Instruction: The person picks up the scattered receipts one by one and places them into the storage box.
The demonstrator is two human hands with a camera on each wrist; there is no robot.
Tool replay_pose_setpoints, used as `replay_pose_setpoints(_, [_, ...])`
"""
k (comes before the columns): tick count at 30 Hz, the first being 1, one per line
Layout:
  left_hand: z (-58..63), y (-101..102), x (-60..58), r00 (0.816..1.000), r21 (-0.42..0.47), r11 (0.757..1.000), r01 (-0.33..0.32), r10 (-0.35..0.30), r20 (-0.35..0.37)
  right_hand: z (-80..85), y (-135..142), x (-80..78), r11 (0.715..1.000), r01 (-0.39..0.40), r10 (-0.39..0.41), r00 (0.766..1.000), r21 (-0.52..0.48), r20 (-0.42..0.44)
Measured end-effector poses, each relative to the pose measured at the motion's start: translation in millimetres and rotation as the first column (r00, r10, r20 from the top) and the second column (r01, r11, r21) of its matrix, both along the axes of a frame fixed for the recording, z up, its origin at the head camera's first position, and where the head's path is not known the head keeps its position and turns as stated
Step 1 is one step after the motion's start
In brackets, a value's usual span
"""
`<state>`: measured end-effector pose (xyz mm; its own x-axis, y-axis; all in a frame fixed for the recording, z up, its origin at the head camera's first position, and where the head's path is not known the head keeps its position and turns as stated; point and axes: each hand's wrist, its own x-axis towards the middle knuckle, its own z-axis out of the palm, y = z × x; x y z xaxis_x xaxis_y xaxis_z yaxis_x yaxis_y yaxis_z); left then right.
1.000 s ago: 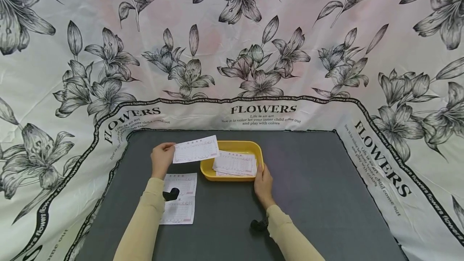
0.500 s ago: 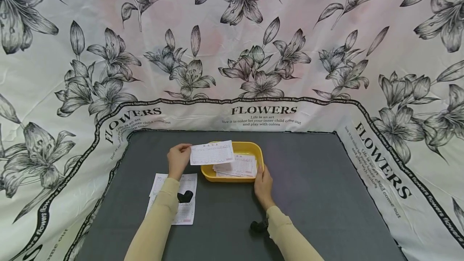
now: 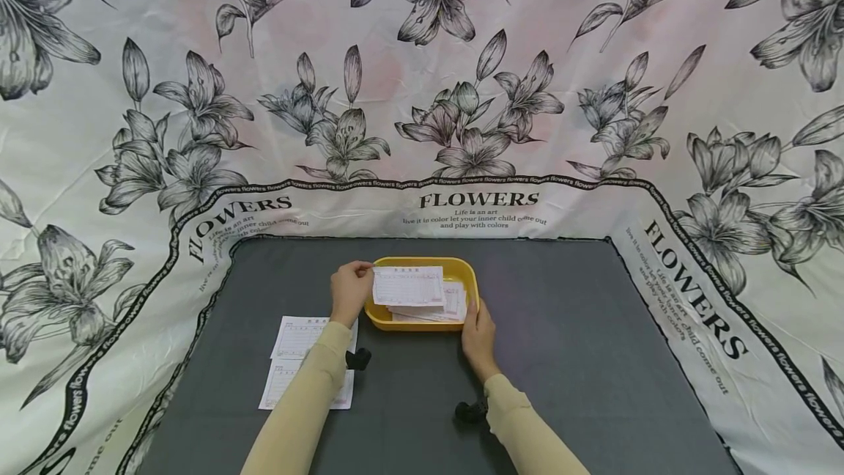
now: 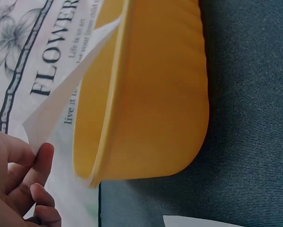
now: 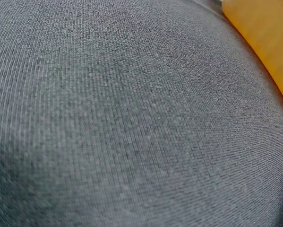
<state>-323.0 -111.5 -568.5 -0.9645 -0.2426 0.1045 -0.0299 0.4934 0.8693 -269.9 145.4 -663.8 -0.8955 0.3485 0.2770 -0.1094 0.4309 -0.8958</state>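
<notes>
My left hand (image 3: 352,293) pinches a printed paper form (image 3: 408,286) by its left edge. In the left wrist view that form (image 4: 65,90) slants over the rim of the yellow plastic tray (image 4: 155,104), thumb and finger meeting at its corner. More forms (image 3: 455,300) lie inside the tray (image 3: 422,326), partly covered by the held one. At the tray's right end, my right hand (image 3: 480,339) grips the wall, with the thumb at the rim. The right wrist view catches only a corner of the tray (image 5: 266,33) and no fingers.
Left of the tray, two groups of printed forms, an upper one (image 3: 293,336) and a lower one (image 3: 275,383), lie on the grey tabletop (image 3: 560,358), partly behind my left sleeve (image 3: 297,409). A flower-printed cloth (image 3: 369,207) borders the table.
My left hand has carried the held form rightward until it overlaps the tray and the forms in it. The right hand keeps its place on the tray.
</notes>
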Motion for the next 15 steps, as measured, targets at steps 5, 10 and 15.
replay_pose_setpoints(5, [-2.0, 7, -3.7, 0.998, -0.08, 0.995, 0.059, -0.06, -0.016, 1.4, 0, 0.6, 1.0, 0.008, -0.008, 1.0, 0.002, -0.001])
replay_pose_setpoints(10, [-3.2, 11, -5.9, 0.992, -0.134, 0.985, 0.107, -0.114, -0.046, 4.7, 0, 1.7, 1.0, -0.013, 0.013, 1.0, -0.017, 0.016])
replay_pose_setpoints(15, [-3.1, 14, -6.4, 0.985, -0.214, 0.965, 0.152, -0.165, -0.044, 6.6, 1, 2.2, 0.999, -0.03, 0.032, 0.999, -0.04, 0.044])
